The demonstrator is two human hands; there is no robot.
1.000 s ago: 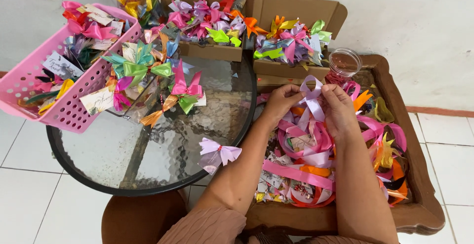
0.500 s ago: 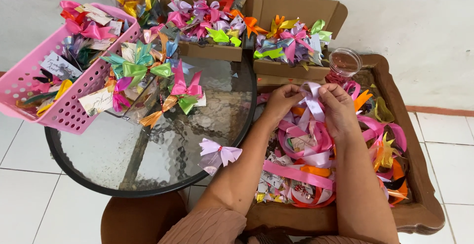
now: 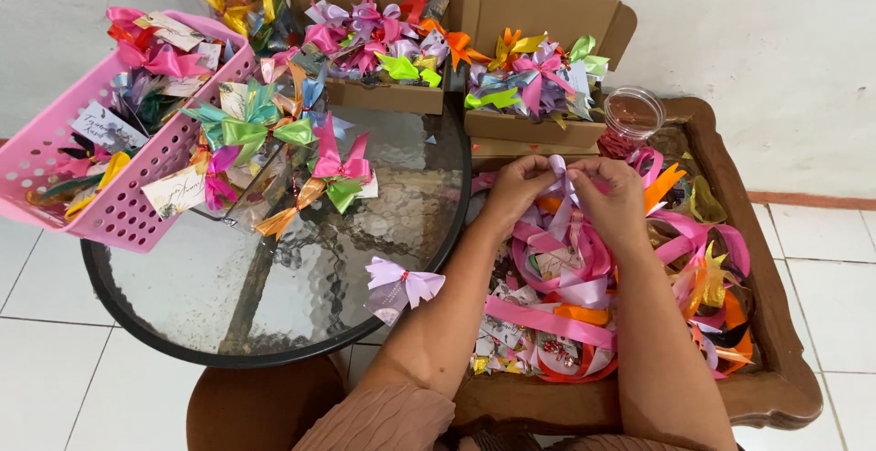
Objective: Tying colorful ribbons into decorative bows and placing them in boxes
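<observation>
My left hand (image 3: 516,186) and my right hand (image 3: 613,197) meet over a wooden tray (image 3: 776,387). Both pinch a lilac ribbon (image 3: 560,176) between their fingertips, and its tails hang down between my hands. Under them lies a heap of loose ribbons (image 3: 584,305) in pink, orange and yellow, mixed with small wrapped packets. A finished lilac bow (image 3: 398,285) lies on the near edge of the round glass table (image 3: 274,314), left of my left forearm.
A pink plastic basket (image 3: 109,214) of bowed packets sits tilted at the table's left. More bowed packets (image 3: 301,155) lie on the glass. Two cardboard boxes (image 3: 547,22) full of bows stand at the back. A clear round container (image 3: 633,112) stands at the tray's far edge.
My hands have drawn closer together on the lilac ribbon and shifted slightly toward the tray's far side. Nothing else has moved.
</observation>
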